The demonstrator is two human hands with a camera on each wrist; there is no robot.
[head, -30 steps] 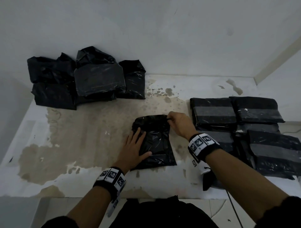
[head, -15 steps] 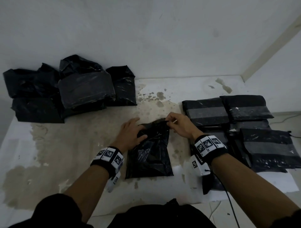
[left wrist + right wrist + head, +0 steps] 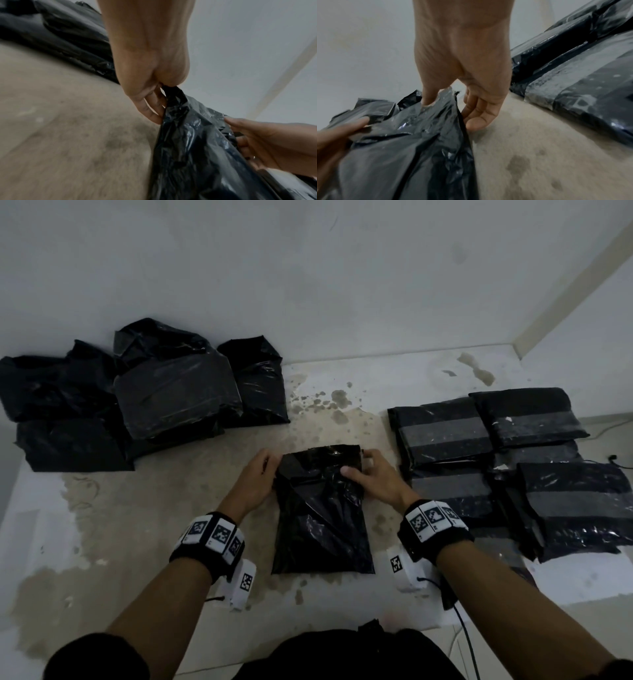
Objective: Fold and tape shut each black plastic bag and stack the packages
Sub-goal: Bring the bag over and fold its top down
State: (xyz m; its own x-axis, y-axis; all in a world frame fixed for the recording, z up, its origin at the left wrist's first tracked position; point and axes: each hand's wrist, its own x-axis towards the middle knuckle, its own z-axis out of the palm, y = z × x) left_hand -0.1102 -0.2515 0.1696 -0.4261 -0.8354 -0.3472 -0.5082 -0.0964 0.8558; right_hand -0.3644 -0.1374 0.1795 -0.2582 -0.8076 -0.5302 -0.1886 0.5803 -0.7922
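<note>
A black plastic bag (image 3: 322,511) lies flat in the middle of the stained table (image 3: 137,508), its open end pointing away from me. My left hand (image 3: 255,481) pinches the bag's far left corner (image 3: 173,97), thumb above and fingers below. My right hand (image 3: 371,477) grips the far right corner, with the thumb lying on top of the plastic (image 3: 436,108) and the fingers curled beside its edge. The far flap is lifted slightly off the table between the two hands.
A heap of loose untaped black bags (image 3: 144,395) sits at the back left against the wall. Several taped packages (image 3: 507,460) with grey tape bands are stacked at the right. A cable (image 3: 466,635) runs off the table's near edge.
My left hand left the bag's middle, where it lay flat, and went to the far left corner. Both hands now hold the far edge, and the flap has spread out wide.
</note>
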